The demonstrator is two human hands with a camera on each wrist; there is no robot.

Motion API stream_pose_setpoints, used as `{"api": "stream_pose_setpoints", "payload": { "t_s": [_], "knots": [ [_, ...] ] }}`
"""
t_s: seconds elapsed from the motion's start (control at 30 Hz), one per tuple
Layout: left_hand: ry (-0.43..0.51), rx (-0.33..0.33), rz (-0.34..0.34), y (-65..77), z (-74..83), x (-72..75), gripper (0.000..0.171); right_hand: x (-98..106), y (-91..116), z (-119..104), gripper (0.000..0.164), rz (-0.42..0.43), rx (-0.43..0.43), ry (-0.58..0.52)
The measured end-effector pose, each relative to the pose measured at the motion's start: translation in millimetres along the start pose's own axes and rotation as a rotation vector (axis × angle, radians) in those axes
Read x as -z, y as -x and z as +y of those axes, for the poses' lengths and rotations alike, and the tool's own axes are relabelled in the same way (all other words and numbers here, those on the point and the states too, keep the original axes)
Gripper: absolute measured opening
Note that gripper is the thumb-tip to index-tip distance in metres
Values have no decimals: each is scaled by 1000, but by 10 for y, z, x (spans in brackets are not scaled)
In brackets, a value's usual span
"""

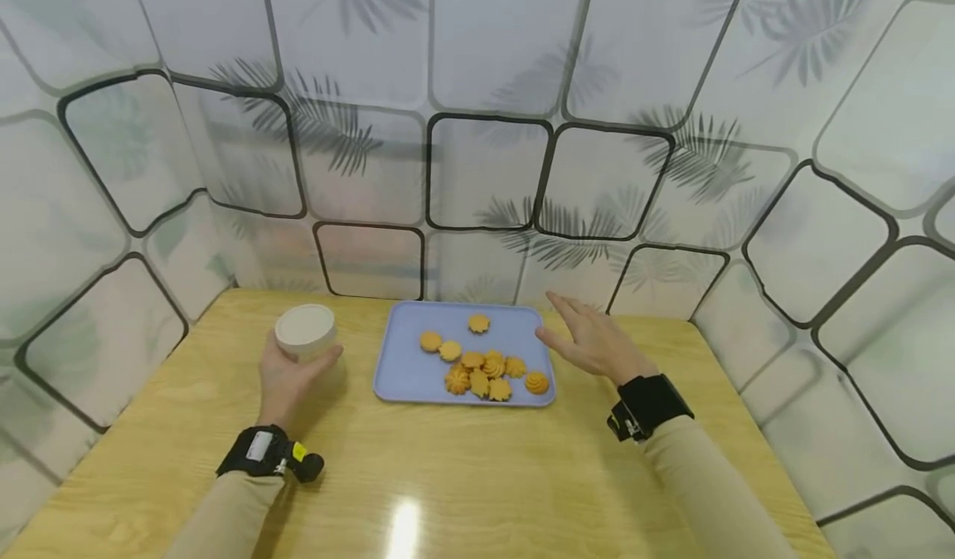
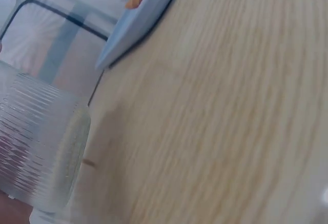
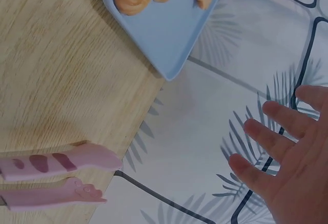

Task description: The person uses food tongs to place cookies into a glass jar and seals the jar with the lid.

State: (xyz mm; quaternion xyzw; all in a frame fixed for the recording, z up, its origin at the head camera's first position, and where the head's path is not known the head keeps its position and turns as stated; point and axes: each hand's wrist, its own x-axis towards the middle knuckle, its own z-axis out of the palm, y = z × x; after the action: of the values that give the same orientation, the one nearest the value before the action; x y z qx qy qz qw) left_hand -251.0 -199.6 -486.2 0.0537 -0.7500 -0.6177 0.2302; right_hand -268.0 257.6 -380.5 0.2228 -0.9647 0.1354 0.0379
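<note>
My left hand (image 1: 287, 385) grips a clear ribbed jar with a white lid (image 1: 305, 327), thumb on one side and fingers on the other. In the left wrist view the ribbed wall of the jar (image 2: 41, 137) shows close up at the left edge. Over the right edge of a light blue tray (image 1: 406, 372) hovers my right hand (image 1: 597, 343), its fingers spread and holding nothing. Several golden piped cookies (image 1: 492, 366) lie on the tray, most bunched toward its front right, with a few plainer ones farther back.
Two pink handles with a paw design, one (image 3: 56, 166) beside the other (image 3: 56, 193), lie on the wooden table (image 1: 448, 476) near the right hand. They are hidden in the head view. A patterned curtain (image 1: 485, 169) encloses the table's back and sides.
</note>
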Motion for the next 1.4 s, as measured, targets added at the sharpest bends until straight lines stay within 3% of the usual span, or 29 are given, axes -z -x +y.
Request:
{"api": "stream_pose_setpoints", "payload": {
  "t_s": [0.13,0.3,0.5,0.63,0.87,1.1,1.2,1.4],
  "knots": [
    [-36,-11,-29,63,87,-35,84,-72,39,-41,76,1,20,-2],
    [47,-99,-116,132,327,-191,83,-81,81,-125,76,0,36,-11],
    [124,-206,-257,326,563,-431,81,-38,113,-267,75,8,81,-18],
    [183,-233,-381,515,633,-628,82,-6,130,-391,74,28,127,-9],
    [279,-206,-635,851,625,-1014,86,-28,244,-592,72,76,207,7],
    [321,-171,-821,1064,537,-1226,90,-72,353,-740,69,103,255,-30],
    [316,-173,-868,1145,486,-1297,88,-126,400,-834,68,115,288,-48],
    [317,-127,-873,1261,443,-1384,92,-304,508,-1060,70,121,315,-50]
  ]
}}
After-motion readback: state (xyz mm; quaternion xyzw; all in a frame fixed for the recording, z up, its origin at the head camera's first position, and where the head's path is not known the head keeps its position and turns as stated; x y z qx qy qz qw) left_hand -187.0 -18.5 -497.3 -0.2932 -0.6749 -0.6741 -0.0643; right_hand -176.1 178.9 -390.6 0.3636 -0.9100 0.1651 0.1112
